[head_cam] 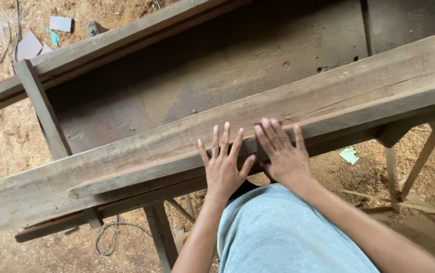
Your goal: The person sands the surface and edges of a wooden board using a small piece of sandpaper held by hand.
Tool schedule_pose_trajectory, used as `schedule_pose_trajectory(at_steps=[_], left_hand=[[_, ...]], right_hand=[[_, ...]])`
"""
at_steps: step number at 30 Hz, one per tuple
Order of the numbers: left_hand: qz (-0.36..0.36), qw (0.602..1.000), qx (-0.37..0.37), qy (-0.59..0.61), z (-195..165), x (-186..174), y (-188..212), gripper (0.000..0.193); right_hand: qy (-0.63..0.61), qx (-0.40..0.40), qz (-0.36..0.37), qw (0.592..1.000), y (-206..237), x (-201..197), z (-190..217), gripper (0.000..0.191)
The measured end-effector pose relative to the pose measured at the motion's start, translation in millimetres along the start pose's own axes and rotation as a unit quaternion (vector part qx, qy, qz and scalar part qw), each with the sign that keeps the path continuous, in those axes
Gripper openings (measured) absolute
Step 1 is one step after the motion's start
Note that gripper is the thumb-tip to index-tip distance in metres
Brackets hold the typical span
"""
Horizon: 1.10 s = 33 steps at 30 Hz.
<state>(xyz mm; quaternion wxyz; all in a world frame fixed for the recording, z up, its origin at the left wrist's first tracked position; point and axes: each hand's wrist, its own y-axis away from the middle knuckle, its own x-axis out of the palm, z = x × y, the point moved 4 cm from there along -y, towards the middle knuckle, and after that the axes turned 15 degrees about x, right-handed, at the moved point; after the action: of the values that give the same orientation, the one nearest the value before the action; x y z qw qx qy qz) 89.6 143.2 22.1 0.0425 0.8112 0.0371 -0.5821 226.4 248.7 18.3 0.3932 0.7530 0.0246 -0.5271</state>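
Observation:
A long, rough wooden plank (141, 146) runs across the view from lower left to upper right, resting on a wooden frame. A narrower strip of wood (141, 174) lies along its near edge. My left hand (223, 164) lies flat with fingers spread on the near edge of the plank. My right hand (280, 151) presses beside it, fingers together and covering a small dark object that I cannot make out. Neither hand grips anything that shows.
Behind the plank is a wide dark board (217, 65) and another beam (101, 45) at the far side. Wooden trestle legs (420, 162) stand at right. Sawdust covers the ground, with a cable (108, 237), paper scraps (349, 154) and debris (60, 24).

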Motion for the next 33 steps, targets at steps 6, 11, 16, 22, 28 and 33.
schedule_pose_trajectory(at_steps=[6, 11, 16, 22, 28, 33], left_hand=[[0.081, 0.995, -0.031, 0.045, -42, 13, -38, 0.097], [0.094, 0.992, 0.048, 0.066, -81, 27, -73, 0.102], [0.052, 0.986, 0.144, 0.072, -111, 35, -100, 0.091], [0.072, 0.97, 0.162, 0.167, -131, 52, -136, 0.073], [0.071, 0.967, 0.168, 0.179, -155, 48, -148, 0.071], [0.093, 0.969, 0.172, 0.153, -182, 59, -161, 0.071]], right_hand=[[0.054, 0.011, 0.03, 0.998, -1, 6, -56, 0.112], [0.118, 0.044, 0.064, 0.99, 0, -9, -113, 0.097], [0.103, 0.063, 0.088, 0.989, 1, 3, -143, 0.123], [-0.106, 0.118, -0.107, 0.981, -10, 9, -176, 0.126], [-0.071, 0.038, -0.093, 0.992, 8, 26, -199, 0.11], [-0.188, 0.04, -0.24, 0.952, 12, 33, -236, 0.109]])
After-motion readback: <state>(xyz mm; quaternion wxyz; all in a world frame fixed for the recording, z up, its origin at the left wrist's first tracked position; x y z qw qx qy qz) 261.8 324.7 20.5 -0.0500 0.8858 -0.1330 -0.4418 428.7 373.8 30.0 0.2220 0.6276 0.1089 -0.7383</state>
